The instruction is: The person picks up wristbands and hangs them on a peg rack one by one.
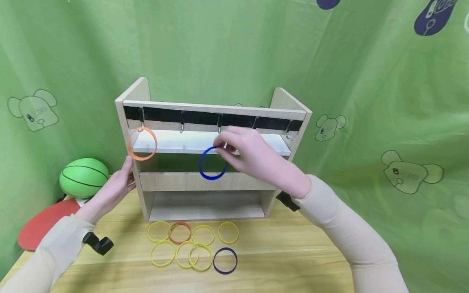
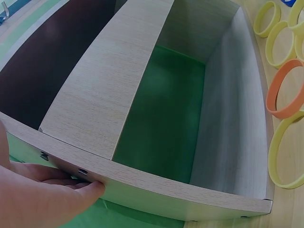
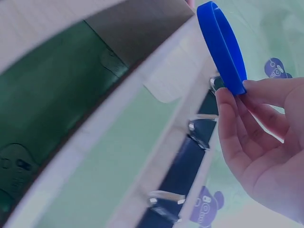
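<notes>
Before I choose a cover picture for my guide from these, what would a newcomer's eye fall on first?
Probably the blue ring, pinched in the right hand before the rack. Next, the orange ring hanging from the leftmost hook in the head view. Then, perhaps, the bright green ball left of the rack, near the red paddle.

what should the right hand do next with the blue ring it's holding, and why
Probably ease the blue ring up and loop it over the middle hook: the right hand pinches its upper edge, the ring appears just below that hook in the head view, the hook looks bare, and an orange ring already hangs from the leftmost hook.
</notes>
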Demonstrator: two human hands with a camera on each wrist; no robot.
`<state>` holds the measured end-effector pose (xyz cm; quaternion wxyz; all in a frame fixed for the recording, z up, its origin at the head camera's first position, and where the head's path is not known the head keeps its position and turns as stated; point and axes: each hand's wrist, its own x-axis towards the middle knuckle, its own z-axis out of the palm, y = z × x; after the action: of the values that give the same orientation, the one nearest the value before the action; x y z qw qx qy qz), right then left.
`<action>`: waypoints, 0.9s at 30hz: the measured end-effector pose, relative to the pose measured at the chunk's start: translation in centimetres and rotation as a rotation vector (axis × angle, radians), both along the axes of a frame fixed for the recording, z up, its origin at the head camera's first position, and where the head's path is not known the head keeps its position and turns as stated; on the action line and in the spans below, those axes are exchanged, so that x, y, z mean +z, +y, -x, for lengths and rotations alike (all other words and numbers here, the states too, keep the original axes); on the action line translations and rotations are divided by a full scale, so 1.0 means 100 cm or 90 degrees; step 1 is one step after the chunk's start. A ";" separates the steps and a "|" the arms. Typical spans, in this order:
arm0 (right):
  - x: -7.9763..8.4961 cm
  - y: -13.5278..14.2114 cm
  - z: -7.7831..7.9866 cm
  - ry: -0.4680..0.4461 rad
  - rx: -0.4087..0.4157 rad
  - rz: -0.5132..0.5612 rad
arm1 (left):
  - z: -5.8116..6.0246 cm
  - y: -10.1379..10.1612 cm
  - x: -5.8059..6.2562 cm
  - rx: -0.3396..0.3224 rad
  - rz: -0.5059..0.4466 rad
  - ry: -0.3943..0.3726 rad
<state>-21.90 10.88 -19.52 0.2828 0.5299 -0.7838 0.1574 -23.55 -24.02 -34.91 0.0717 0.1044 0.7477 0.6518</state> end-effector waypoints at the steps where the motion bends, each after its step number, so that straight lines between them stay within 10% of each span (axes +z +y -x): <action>1: 0.004 -0.004 0.001 0.007 0.006 0.005 | 0.000 0.000 0.000 0.000 0.001 -0.001; 11: 0.033 -0.041 0.015 0.005 0.007 0.038 | 0.000 0.000 0.001 0.002 -0.001 -0.009; 27: 0.016 -0.066 0.031 0.047 -0.084 -0.060 | 0.000 0.001 0.001 0.007 -0.008 -0.010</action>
<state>-24.96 4.25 -17.91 0.2959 0.4956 -0.8125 0.0818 -23.57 -23.87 -34.80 0.0735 0.0956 0.7433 0.6580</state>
